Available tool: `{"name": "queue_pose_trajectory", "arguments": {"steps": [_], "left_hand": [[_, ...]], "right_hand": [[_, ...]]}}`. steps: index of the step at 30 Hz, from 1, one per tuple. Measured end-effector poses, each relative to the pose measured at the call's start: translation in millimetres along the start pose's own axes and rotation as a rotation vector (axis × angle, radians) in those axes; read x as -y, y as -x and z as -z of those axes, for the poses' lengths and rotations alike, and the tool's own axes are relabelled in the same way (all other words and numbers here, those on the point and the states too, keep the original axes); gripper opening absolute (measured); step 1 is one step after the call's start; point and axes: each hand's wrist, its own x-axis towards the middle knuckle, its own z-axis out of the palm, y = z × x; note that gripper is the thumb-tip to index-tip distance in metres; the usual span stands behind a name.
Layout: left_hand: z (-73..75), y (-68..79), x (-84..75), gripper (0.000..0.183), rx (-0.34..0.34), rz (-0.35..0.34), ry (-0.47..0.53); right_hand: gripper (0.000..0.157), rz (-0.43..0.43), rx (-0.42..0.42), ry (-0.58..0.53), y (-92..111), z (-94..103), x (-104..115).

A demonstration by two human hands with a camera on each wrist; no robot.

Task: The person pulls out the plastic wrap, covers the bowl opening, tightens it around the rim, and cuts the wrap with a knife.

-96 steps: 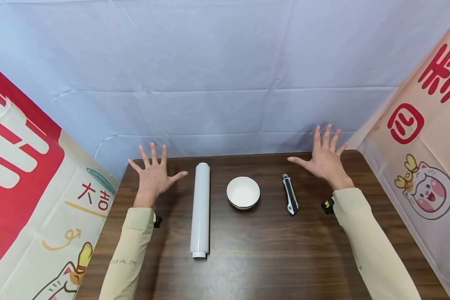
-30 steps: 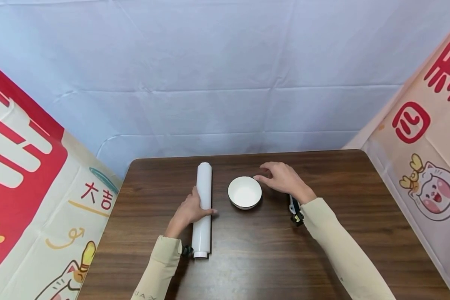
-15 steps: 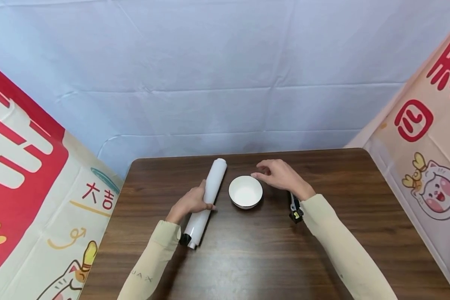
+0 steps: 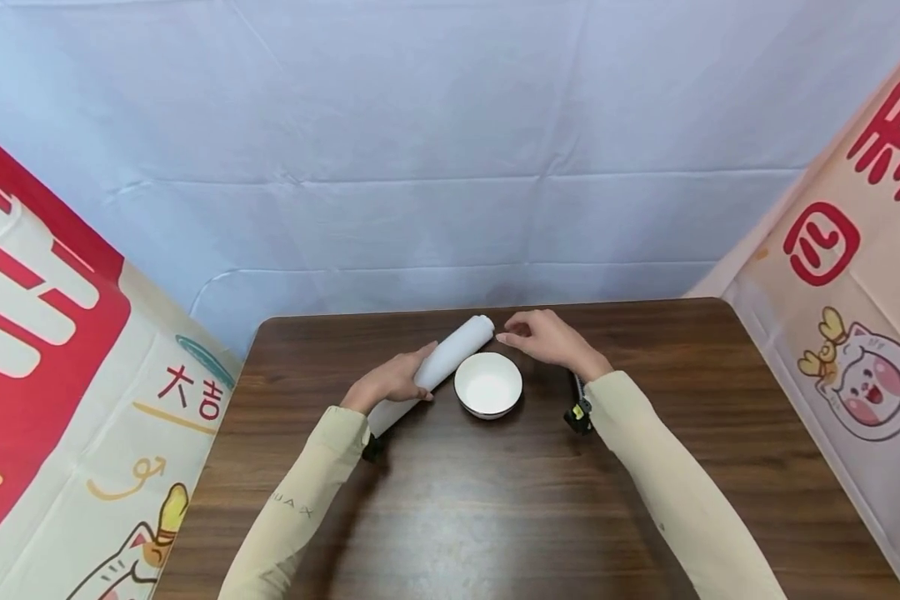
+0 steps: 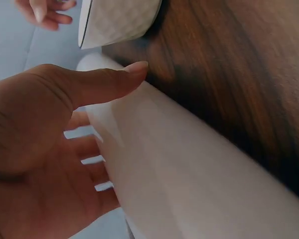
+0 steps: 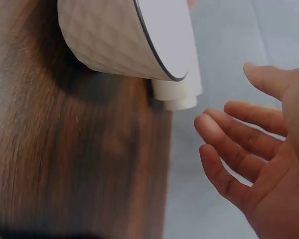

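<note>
My left hand [image 4: 393, 379] holds the middle of a white roll of plastic wrap [image 4: 457, 350], thumb on the near side and fingers over the far side. The roll lies slanted, its far end behind the white bowl [image 4: 487, 383]. In the left wrist view the thumb [image 5: 109, 84] presses along the roll. My right hand [image 4: 547, 337] hovers behind and right of the bowl, near the roll's far end [image 6: 179, 97], its fingers loosely bent with nothing held. The bowl has a dark rim and a diamond-patterned outside [image 6: 104, 40].
The utility knife lies right of the bowl, mostly hidden by the right wrist and its black camera [image 4: 578, 417]. All this is on a dark wooden table [image 4: 480, 517]. A pale cloth [image 4: 435, 167] hangs behind, with printed cloths on both sides.
Both hands came inward from being spread apart. My left hand took the roll and turned its far end rightward, from upright in view to slanted behind the bowl. The bowl stayed in place.
</note>
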Motion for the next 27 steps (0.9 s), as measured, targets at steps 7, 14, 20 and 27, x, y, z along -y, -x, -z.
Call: {"name": "queue_pose_trajectory", "arguments": {"steps": [7,14,20,27], "left_hand": [[0.1,20.7,-0.1,0.1,-0.016,0.201,0.023],[-10.5,78.9,11.0,0.107,-0.203,0.396,0.09],[-38.0,112.6,30.8,0.114,-0.309,0.458,0.241],[-41.7,105.3,53.5,0.081,-0.413,0.377,0.268]], "right_hand": [[0.078,-0.206,0.069,-0.14,-25.0,-15.4,-13.3],[0.074,-0.215,0.08,-0.22,-35.2,-27.0,-20.3],[0.064,-0.19,0.092,-0.204,-40.7,-37.2,-21.4],[0.06,-0.205,0.044,-0.187,-40.3,-40.8,-19.6]]}}
